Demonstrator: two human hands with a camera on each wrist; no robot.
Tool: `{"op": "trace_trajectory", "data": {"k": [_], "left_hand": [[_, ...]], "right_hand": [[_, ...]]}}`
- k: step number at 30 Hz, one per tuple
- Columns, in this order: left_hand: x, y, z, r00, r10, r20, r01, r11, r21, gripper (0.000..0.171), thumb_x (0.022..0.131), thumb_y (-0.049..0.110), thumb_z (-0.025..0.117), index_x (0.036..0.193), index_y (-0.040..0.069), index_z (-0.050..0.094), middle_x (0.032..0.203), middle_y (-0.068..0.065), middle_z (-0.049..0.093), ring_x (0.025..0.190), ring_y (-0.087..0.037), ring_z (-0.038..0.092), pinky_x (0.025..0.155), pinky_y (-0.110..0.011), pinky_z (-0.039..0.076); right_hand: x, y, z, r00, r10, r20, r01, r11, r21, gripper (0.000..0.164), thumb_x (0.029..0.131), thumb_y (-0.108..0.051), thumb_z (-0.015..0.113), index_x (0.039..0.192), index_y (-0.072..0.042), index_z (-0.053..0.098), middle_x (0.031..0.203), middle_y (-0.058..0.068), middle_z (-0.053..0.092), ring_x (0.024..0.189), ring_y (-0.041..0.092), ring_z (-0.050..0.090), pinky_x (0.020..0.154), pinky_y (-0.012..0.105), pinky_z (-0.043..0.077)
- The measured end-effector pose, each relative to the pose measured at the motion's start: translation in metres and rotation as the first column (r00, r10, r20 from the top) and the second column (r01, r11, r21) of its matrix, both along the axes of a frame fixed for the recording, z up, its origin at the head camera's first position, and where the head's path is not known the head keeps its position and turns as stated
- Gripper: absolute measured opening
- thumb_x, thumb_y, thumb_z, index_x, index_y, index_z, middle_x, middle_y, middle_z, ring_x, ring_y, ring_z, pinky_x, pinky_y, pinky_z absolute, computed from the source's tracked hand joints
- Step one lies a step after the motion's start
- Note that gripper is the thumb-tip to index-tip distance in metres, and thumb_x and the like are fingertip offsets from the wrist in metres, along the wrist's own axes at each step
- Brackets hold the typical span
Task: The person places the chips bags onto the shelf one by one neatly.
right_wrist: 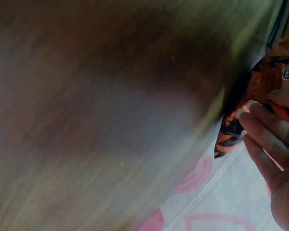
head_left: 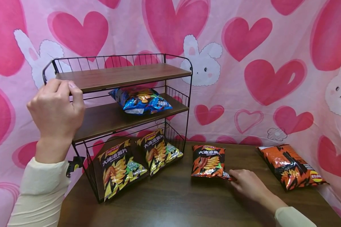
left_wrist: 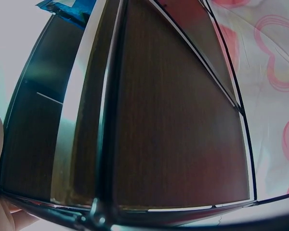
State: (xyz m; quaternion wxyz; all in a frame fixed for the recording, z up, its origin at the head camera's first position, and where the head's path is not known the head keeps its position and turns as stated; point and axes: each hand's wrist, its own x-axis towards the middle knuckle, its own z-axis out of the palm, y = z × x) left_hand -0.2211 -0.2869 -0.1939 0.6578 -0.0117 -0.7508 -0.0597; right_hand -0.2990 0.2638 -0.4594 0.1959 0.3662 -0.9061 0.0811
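Snack bags, a wire rack and two hands at a worktop (head_left: pixel 170 201). The right hand (head_left: pixel 248 184) pinches the lower right corner of a red-orange bag (head_left: pixel 207 160), a glossy, puffed pillow shape of creased film, near the worktop's back edge, right of the rack. The left hand (head_left: pixel 58 108) is closed, fingers curled about the front left corner of the rack's top shelf (head_left: pixel 125 75), a flat wood-grained board. The rack (head_left: pixel 191 85) is thin black wire. On its middle shelf (head_left: pixel 102 119) lies a crinkled blue bag (head_left: pixel 142 101); at its base lean two black-and-yellow bags (head_left: pixel 117 170) (head_left: pixel 156 151), their foil catching the light. An orange bag (head_left: pixel 291 165) lies along the worktop's right edge. Behind hangs a wrinkled cloth (head_left: pixel 164 28) printed with hearts and rabbits.

Hidden or unclear: the left fingertips lie mostly out of sight, and the left wrist view cuts that hand off at its border. In the right wrist view the wood grain blurs and the red-orange bag is cropped; whether its lower edge touches the worktop cannot be told.
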Motion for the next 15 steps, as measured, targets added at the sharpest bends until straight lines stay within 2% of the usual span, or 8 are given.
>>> {"op": "trace_trajectory", "data": {"k": [6, 12, 15], "left_hand": [[-0.0001, 0.0002, -0.0002, 1.000, 0.000, 0.002, 0.000, 1.000, 0.001, 0.055, 0.104, 0.031, 0.039, 0.088, -0.013, 0.068, 0.085, -0.027, 0.065, 0.073, -0.054, 0.060, 0.057, -0.066, 0.039], [-0.0005, 0.0000, 0.0003, 1.000, -0.001, -0.001, 0.001, 1.000, -0.001, 0.055, 0.103, 0.031, 0.039, 0.088, -0.013, 0.069, 0.085, -0.027, 0.065, 0.073, -0.054, 0.060, 0.057, -0.065, 0.039], [-0.0007, -0.0001, 0.0004, 1.000, 0.000, -0.003, 0.000, 1.000, -0.003, 0.056, 0.104, 0.031, 0.039, 0.088, -0.013, 0.068, 0.084, -0.027, 0.064, 0.072, -0.054, 0.060, 0.057, -0.065, 0.038]], "right_hand": [[0.0068, -0.0031, -0.0072, 0.996, -0.013, 0.084, 0.006, 0.997, 0.081, 0.029, 0.075, -0.015, 0.085, 0.089, -0.020, 0.060, 0.073, -0.017, 0.058, 0.065, 0.009, 0.061, 0.052, 0.035, 0.045], [0.0081, -0.0025, -0.0093, 0.989, -0.039, 0.142, 0.025, 0.995, 0.095, 0.025, 0.079, -0.020, 0.085, 0.092, -0.020, 0.063, 0.079, -0.014, 0.064, 0.070, 0.012, 0.064, 0.054, 0.037, 0.049], [0.0075, -0.0010, -0.0053, 0.969, -0.048, 0.241, 0.030, 0.997, 0.077, 0.023, 0.083, -0.030, 0.083, 0.098, -0.020, 0.068, 0.087, -0.014, 0.069, 0.077, 0.008, 0.066, 0.061, 0.037, 0.053]]}}
